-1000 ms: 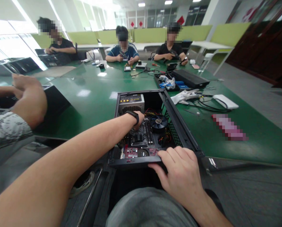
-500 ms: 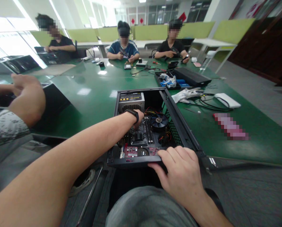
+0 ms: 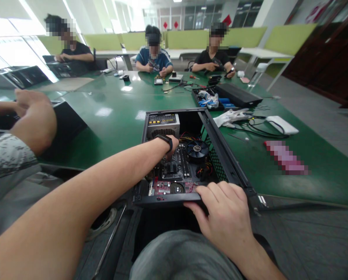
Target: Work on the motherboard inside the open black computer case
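Observation:
An open computer case [image 3: 228, 157] lies on its side at the near edge of the green table. Inside are a power supply [image 3: 164, 128], a round black cooling fan [image 3: 196, 151], a dark motherboard [image 3: 174, 168] and a red circuit board [image 3: 162, 188]. My left hand [image 3: 173, 145], with a black band at the wrist, reaches into the case below the power supply. Its fingers look curled downward over the motherboard; their tips and anything in them are hidden. My right hand [image 3: 225, 208] is closed over the case's near rim, thumb underneath.
On the right lie white gloves [image 3: 232, 117], cables, a white box [image 3: 282, 125] and a pink item [image 3: 286, 157]. A black tray [image 3: 195, 100] stands behind. A neighbour's arm [image 3: 36, 120] is beside another case [image 3: 70, 120] at left. Several people sit across the table.
The view has shifted very slightly. Both hands keep their places on and in the computer case.

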{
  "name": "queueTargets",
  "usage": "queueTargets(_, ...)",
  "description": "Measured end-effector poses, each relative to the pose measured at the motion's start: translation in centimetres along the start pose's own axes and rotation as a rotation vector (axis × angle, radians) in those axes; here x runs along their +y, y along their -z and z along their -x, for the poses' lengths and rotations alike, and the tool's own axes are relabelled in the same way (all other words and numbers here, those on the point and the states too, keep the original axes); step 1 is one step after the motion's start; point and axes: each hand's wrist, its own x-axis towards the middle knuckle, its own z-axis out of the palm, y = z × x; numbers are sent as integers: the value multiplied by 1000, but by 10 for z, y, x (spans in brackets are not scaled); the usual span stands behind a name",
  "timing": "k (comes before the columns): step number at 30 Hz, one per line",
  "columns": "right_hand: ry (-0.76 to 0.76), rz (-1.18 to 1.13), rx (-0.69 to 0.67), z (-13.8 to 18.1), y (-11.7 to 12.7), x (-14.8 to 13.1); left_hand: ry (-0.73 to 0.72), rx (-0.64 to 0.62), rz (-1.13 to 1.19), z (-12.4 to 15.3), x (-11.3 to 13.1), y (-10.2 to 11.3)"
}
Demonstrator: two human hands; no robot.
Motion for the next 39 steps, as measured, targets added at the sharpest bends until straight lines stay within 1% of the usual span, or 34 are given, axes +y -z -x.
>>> queueTargets(4, 0, 0, -9, 0, 0, 0, -28, -3, 15, 3, 1, 3)
queueTargets(11, -2, -10, -3, 0, 1, 0, -3, -29, -18, 8, 5, 7)
queueTargets(19, 5, -12, 11, 0, 1, 0, -35, -45, -31, 11, 4, 8)
queueTargets(31, 0, -6, 6, 0, 1, -1, -17, 15, 32, 4, 3, 1)
queueTargets(35, -2, 2, -5, 1, 0, 0, -29, 38, 36, 1, 0, 0)
queueTargets(39, 0, 5, -12, 0, 0, 0, -51, 32, 21, 0, -2, 1)
